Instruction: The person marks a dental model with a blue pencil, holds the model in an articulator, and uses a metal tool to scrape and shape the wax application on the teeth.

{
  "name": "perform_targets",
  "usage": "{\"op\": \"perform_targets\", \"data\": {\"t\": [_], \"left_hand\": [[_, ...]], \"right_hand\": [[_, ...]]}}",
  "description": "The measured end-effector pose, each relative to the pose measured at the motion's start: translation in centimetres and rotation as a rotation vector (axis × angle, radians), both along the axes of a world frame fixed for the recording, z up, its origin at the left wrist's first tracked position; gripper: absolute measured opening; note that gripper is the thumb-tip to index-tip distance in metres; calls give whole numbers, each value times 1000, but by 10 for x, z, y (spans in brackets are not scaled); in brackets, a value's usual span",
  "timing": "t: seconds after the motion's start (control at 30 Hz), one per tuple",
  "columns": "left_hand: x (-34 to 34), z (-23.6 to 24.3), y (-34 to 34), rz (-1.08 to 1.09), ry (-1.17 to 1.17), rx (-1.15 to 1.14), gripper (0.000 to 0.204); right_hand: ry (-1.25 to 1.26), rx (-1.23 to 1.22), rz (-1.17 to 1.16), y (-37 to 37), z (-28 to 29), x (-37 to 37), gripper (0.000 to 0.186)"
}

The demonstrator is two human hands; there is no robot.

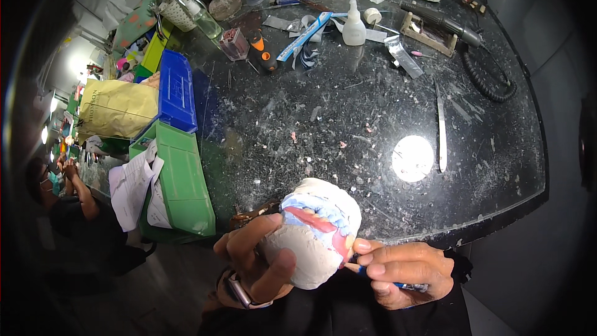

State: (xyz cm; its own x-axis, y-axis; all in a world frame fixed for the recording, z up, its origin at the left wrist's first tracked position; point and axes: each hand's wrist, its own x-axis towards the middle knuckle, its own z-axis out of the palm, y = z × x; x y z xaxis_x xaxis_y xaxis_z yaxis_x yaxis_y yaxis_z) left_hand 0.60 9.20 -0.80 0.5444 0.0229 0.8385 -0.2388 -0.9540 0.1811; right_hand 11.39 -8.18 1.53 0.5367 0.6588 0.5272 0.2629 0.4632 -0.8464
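Note:
At the bench's front edge I see a dental cast of white plaster and light blue material, with pink wax and cream teeth along it. My left hand is closed around its left side, thumb on the lower plaster half. My right hand grips a slim blue pencil-like tool, its pale tip at the pink wax on the cast's right side, with a finger close to the cast.
Green bins with papers and a blue bin line the left. Bottles, strips, a corded handpiece and small tools crowd the back. A metal tool lies right. A co-worker sits far left.

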Motion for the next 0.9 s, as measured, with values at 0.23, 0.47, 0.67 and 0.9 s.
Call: {"op": "perform_targets", "data": {"t": [0.23,0.47,0.67,0.9], "left_hand": [[2,-16,-1,55,-165,110,39],[-2,4,-12,183,41,59,58],[-7,11,-21,278,145,-39,85],[-8,23,-23,221,315,-225,100]], "right_hand": [[-63,56,-22,4,-3,1,26],[-52,23,-13,-1,-1,2,27],[18,24,14,2,-5,7,22],[86,140,-91,12,-11,-2,20]]}}
